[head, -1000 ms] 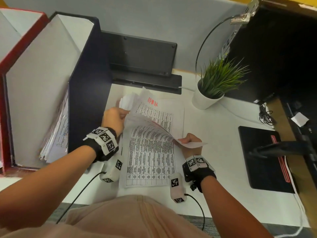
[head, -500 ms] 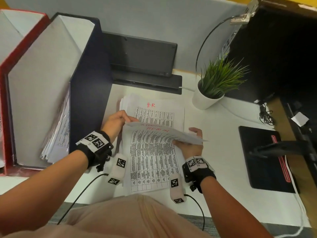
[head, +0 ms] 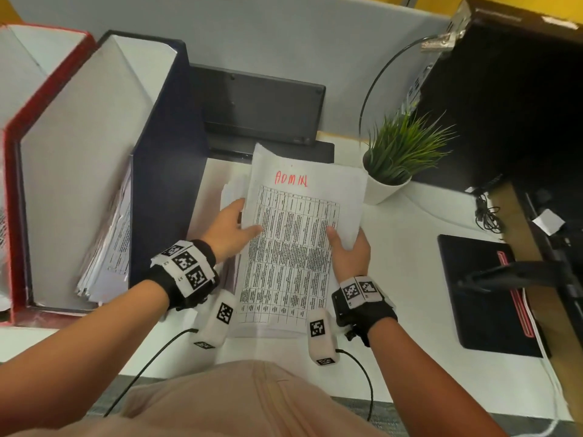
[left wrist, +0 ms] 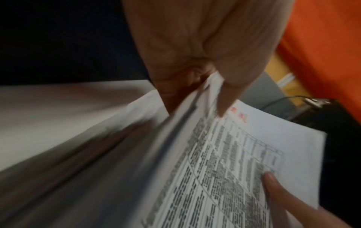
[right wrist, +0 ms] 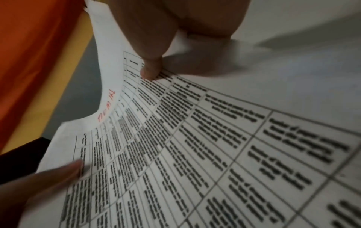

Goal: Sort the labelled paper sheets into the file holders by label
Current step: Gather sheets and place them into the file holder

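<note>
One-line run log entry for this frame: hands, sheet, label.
left hand: pinches sheet's left edge | right hand: pinches right edge | sheet: lifted, label ADMIN | navy file holder: holds papers

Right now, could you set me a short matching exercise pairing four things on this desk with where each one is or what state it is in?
Things:
1. ADMIN sheet
2. dark blue file holder
3. potted plant
4. black pad

Places or states:
A. at the desk's right side, lying flat
B. held at its edges by the left hand and right hand
C. at the left, with sheets standing inside
D. at the back of the desk, right of the papers

Pairs: 1-B, 2-C, 3-D, 4-A
</note>
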`<action>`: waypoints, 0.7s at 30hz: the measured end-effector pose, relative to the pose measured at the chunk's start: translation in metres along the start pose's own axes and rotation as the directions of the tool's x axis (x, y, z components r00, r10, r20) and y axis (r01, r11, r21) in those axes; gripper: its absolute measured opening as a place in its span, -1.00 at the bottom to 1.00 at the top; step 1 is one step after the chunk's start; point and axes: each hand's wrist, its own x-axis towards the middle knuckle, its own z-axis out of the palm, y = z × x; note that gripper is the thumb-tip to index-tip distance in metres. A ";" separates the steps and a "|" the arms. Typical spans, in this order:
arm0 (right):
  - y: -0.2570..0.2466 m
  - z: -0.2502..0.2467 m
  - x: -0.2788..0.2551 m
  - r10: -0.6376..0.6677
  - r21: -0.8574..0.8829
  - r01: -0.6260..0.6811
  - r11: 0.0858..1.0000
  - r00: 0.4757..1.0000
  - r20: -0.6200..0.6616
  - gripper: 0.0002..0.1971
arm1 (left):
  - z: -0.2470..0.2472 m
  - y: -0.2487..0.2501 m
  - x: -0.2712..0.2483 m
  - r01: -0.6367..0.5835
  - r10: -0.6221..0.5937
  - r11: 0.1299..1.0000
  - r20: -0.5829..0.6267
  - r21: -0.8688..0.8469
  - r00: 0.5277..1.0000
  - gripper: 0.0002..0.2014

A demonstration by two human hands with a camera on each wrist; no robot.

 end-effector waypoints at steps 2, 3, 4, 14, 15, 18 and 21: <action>-0.010 -0.001 -0.002 -0.076 0.052 0.076 0.996 0.997 0.000 -0.73 | -0.002 0.008 -0.003 -0.083 0.084 0.996 -0.030 0.031 0.996 -0.60; -0.018 -0.002 -0.004 -0.110 0.089 0.110 0.990 0.994 -0.008 -0.75 | -0.005 0.014 -0.005 -0.124 0.124 0.992 -0.050 0.019 0.991 -0.61; -0.029 -0.003 -0.005 -0.149 0.133 0.150 0.980 0.989 -0.017 -0.76 | -0.007 0.020 -0.007 -0.168 0.168 0.986 -0.075 0.006 0.983 -0.61; -0.082 -0.003 -0.013 -0.332 0.329 0.321 0.888 0.943 -0.025 -0.61 | -0.015 0.053 -0.026 -0.440 0.365 0.884 -0.359 -0.155 0.859 -0.67; -0.077 0.000 -0.016 -0.303 0.308 0.290 0.906 0.953 -0.006 -0.62 | -0.010 0.049 -0.024 -0.395 0.331 0.907 -0.334 -0.144 0.882 -0.69; -0.066 0.006 -0.020 -0.224 0.311 0.203 0.929 0.974 0.031 -0.69 | 0.000 0.044 -0.021 -0.310 0.278 0.948 -0.280 -0.074 0.919 -0.80; -0.068 0.004 -0.016 -0.239 0.348 0.230 0.909 0.971 -0.017 -0.70 | 0.000 0.048 -0.022 -0.371 0.300 0.917 -0.365 -0.143 0.881 -0.80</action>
